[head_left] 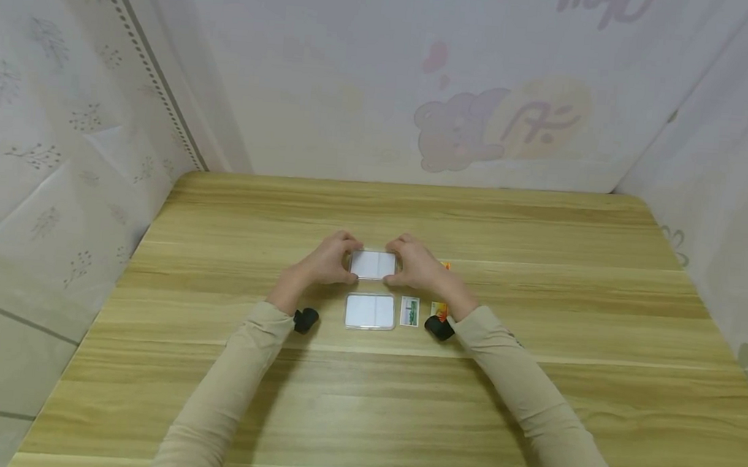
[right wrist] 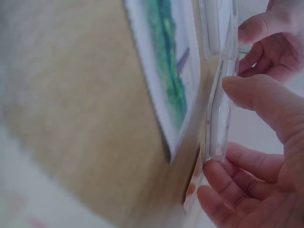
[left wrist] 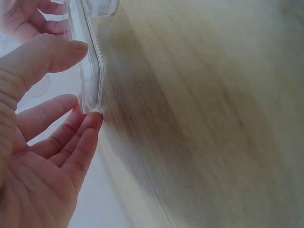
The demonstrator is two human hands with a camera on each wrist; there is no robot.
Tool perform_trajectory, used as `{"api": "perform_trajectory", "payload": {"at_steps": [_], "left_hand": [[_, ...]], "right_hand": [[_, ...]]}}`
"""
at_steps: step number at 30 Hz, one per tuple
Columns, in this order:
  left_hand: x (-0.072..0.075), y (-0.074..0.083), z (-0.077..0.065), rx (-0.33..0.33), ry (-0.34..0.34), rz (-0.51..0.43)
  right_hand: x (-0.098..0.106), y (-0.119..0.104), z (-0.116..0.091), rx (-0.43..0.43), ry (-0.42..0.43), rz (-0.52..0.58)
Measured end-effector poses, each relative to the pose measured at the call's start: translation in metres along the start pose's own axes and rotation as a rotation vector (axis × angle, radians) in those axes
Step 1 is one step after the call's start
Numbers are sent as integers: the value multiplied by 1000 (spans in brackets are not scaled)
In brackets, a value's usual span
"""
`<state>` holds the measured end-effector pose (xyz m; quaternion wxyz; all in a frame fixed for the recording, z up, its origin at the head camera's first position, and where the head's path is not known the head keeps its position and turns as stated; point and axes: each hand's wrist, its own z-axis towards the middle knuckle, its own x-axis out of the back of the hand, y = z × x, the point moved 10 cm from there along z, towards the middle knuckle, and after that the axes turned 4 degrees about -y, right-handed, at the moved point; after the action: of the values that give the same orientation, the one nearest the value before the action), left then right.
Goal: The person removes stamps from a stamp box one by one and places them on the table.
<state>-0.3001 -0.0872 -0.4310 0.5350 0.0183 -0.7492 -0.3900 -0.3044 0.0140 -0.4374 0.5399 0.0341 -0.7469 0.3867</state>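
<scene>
Both hands hold a flat clear plastic case (head_left: 373, 265) with a white inside, one hand at each short end. My left hand (head_left: 329, 259) pinches the left end, its thumb at the near corner and fingertips at the far corner. My right hand (head_left: 419, 266) grips the right end the same way. In the left wrist view the case (left wrist: 90, 61) shows edge-on, low over the table. A second, similar clear case (head_left: 370, 312) lies just nearer. Right of it lies a postage stamp (head_left: 410, 311) with a green picture and toothed edges.
A yellow and red stamp (head_left: 439, 311) lies further right, partly covered by the black strap mount (head_left: 440, 328) on the right wrist. Behind the right hand, an orange-red piece (head_left: 446, 266) peeks out. The wooden table (head_left: 360, 408) meets a printed curtain (head_left: 332, 98) at the back.
</scene>
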Motion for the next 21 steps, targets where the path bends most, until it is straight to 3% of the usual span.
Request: {"api": "perform_trajectory", "payload": {"at_steps": [15,21], "left_hand": [[-2,-1,-1,-1,-5,22],[-1,-2,-6,17,7,-20]], "right_hand": [[-1,-5,-1,-25,-19,-64],[0,-5,-6,-15,1,-60]]}}
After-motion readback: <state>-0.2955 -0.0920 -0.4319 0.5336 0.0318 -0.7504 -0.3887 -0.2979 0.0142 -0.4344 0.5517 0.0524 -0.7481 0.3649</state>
